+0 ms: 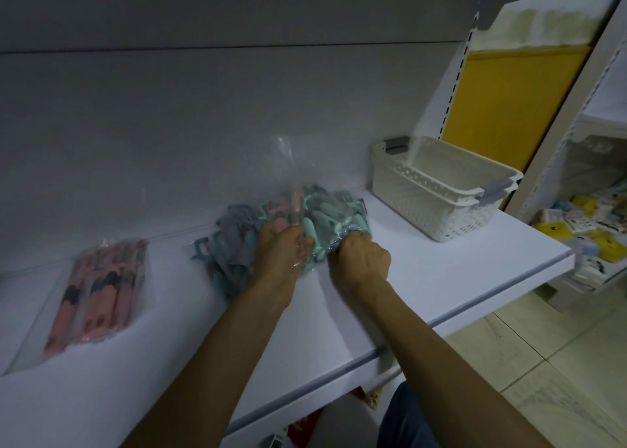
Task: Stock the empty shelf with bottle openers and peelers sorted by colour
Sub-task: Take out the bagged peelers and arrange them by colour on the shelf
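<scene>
On the white shelf (424, 271) lies a clear plastic bag (325, 216) full of mint-green, grey and a few pink peelers. My left hand (280, 250) grips the bag's left side, with plastic film over its fingers. My right hand (361, 261) grips the bag's crumpled right edge. Grey-blue peelers (220, 254) lie piled just left of my left hand. Further left, a flat clear pack of pink tools (98, 291) rests on the shelf.
Two stacked white perforated baskets (441, 193) with grey handles stand at the shelf's right end. A slotted upright (454, 84) and a yellow panel (509, 101) rise behind them. A neighbouring rack at the right holds small packaged goods (583, 237). Tiled floor lies below.
</scene>
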A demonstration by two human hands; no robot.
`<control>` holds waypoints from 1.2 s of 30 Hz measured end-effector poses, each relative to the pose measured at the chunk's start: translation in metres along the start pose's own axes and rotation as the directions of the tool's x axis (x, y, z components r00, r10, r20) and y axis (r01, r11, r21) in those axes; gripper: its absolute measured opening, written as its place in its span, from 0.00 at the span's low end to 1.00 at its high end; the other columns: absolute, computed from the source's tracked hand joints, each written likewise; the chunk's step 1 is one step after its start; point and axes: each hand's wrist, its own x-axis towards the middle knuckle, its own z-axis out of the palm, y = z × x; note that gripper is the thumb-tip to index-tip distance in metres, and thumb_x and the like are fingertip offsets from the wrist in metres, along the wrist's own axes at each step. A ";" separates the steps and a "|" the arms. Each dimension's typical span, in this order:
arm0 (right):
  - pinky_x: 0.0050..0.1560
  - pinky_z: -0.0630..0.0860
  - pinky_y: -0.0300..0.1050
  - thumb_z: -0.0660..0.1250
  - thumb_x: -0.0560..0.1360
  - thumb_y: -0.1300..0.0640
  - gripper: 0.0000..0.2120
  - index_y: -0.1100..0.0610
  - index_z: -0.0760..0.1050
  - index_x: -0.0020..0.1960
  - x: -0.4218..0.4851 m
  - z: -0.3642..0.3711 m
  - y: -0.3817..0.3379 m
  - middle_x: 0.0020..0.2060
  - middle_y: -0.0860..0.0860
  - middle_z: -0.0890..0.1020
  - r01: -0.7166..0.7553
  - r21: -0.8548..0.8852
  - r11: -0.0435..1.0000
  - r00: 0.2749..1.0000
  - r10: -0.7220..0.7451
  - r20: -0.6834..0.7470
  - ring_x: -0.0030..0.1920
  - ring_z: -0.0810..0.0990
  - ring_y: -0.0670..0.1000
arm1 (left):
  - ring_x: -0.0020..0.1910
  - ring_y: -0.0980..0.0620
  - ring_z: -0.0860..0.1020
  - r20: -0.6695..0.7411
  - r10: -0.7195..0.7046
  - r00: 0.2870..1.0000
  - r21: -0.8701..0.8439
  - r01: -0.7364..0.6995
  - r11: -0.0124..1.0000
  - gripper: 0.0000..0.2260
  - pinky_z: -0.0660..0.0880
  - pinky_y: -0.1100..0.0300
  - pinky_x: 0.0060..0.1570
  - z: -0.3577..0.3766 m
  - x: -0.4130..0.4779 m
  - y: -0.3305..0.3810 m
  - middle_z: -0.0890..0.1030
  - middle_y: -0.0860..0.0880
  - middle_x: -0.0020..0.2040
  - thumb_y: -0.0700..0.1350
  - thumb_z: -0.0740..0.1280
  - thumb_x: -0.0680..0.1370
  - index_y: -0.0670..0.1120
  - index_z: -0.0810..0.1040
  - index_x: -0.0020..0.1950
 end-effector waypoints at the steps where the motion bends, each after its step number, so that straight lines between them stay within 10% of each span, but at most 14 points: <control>1: 0.44 0.73 0.46 0.63 0.76 0.54 0.13 0.57 0.71 0.59 -0.001 -0.002 -0.002 0.53 0.55 0.79 -0.014 0.035 0.999 1.000 0.013 0.026 0.49 0.80 0.55 | 0.32 0.54 0.75 -0.008 0.029 1.000 0.025 -0.029 0.999 0.11 0.74 0.61 0.34 -0.001 -0.001 -0.001 0.78 0.46 0.40 0.33 0.61 0.76 0.41 0.74 0.57; 4: 0.52 0.75 0.51 0.61 0.77 0.60 0.06 0.59 0.69 0.53 0.000 -0.016 -0.009 0.53 0.59 0.79 -0.120 0.471 0.874 0.992 0.082 0.100 0.52 0.79 0.61 | 0.29 0.54 0.74 0.011 0.050 0.999 0.052 -0.050 0.997 0.11 0.72 0.63 0.28 -0.005 -0.001 -0.005 0.77 0.46 0.38 0.33 0.64 0.76 0.43 0.72 0.57; 8: 0.45 0.81 0.57 0.57 0.77 0.66 0.07 0.61 0.72 0.51 0.006 -0.036 -0.022 0.50 0.64 0.80 -0.407 0.898 0.169 0.914 0.077 0.399 0.45 0.82 0.64 | 0.35 0.49 0.78 0.011 0.065 0.998 0.079 -0.065 0.995 0.12 0.76 0.57 0.33 -0.009 0.003 -0.009 0.80 0.41 0.46 0.35 0.64 0.77 0.43 0.71 0.60; 10: 0.33 0.80 0.47 0.58 0.76 0.67 0.08 0.62 0.72 0.54 0.006 -0.037 -0.022 0.46 0.63 0.79 -0.450 0.893 0.012 0.892 0.058 0.449 0.35 0.80 0.58 | 0.33 0.51 0.77 0.012 0.075 0.997 0.112 -0.076 0.991 0.12 0.73 0.61 0.28 -0.011 0.006 -0.008 0.79 0.43 0.44 0.36 0.64 0.77 0.44 0.72 0.60; 15: 0.47 0.80 0.54 0.62 0.77 0.58 0.06 0.56 0.77 0.50 0.013 -0.022 -0.009 0.46 0.58 0.82 -0.227 0.883 0.411 0.963 0.231 0.141 0.42 0.81 0.57 | 0.30 0.53 0.75 -0.017 0.068 0.998 0.067 -0.067 0.996 0.14 0.71 0.65 0.23 -0.017 0.011 0.000 0.78 0.44 0.43 0.35 0.65 0.76 0.44 0.72 0.60; 19: 0.47 0.79 0.58 0.65 0.76 0.57 0.09 0.55 0.75 0.56 0.020 -0.027 -0.008 0.43 0.53 0.82 0.017 0.741 0.672 0.994 0.069 -0.085 0.42 0.82 0.58 | 0.28 0.54 0.74 -0.040 0.133 0.990 0.066 -0.131 0.989 0.12 0.69 0.67 0.21 -0.015 0.015 0.006 0.76 0.45 0.38 0.35 0.65 0.76 0.43 0.71 0.58; 24: 0.46 0.80 0.56 0.65 0.76 0.65 0.06 0.61 0.78 0.51 0.026 -0.028 -0.006 0.41 0.58 0.83 0.122 0.661 0.741 0.990 -0.039 -0.138 0.41 0.82 0.57 | 0.26 0.58 0.75 -0.007 0.162 0.987 0.090 -0.161 0.983 0.06 0.69 0.67 0.23 -0.009 0.017 0.012 0.77 0.49 0.33 0.36 0.65 0.76 0.45 0.72 0.50; 28: 0.41 0.72 0.36 0.69 0.74 0.63 0.08 0.59 0.80 0.52 0.024 -0.045 -0.005 0.38 0.53 0.83 0.339 0.510 0.791 0.928 -0.192 -0.319 0.36 0.78 0.49 | 0.26 0.58 0.77 0.017 0.218 0.976 0.065 -0.219 0.974 0.07 0.72 0.65 0.26 0.006 0.022 0.028 0.79 0.49 0.35 0.37 0.65 0.76 0.47 0.72 0.49; 32: 0.42 0.78 0.47 0.70 0.73 0.62 0.07 0.58 0.80 0.51 0.025 -0.068 0.000 0.36 0.52 0.81 0.419 0.480 0.770 0.893 -0.253 -0.373 0.35 0.79 0.51 | 0.30 0.56 0.80 0.110 0.268 0.957 0.001 -0.270 0.963 0.13 0.77 0.63 0.32 0.021 0.028 0.045 0.79 0.47 0.45 0.35 0.64 0.77 0.45 0.70 0.59; 36: 0.46 0.80 0.55 0.69 0.75 0.61 0.06 0.56 0.79 0.51 0.032 -0.077 0.017 0.40 0.53 0.83 0.290 0.627 0.723 0.942 -0.099 -0.321 0.40 0.82 0.53 | 0.30 0.53 0.78 0.129 0.173 0.976 0.054 -0.181 0.982 0.05 0.76 0.64 0.30 0.021 0.032 0.039 0.78 0.46 0.40 0.33 0.63 0.77 0.43 0.71 0.49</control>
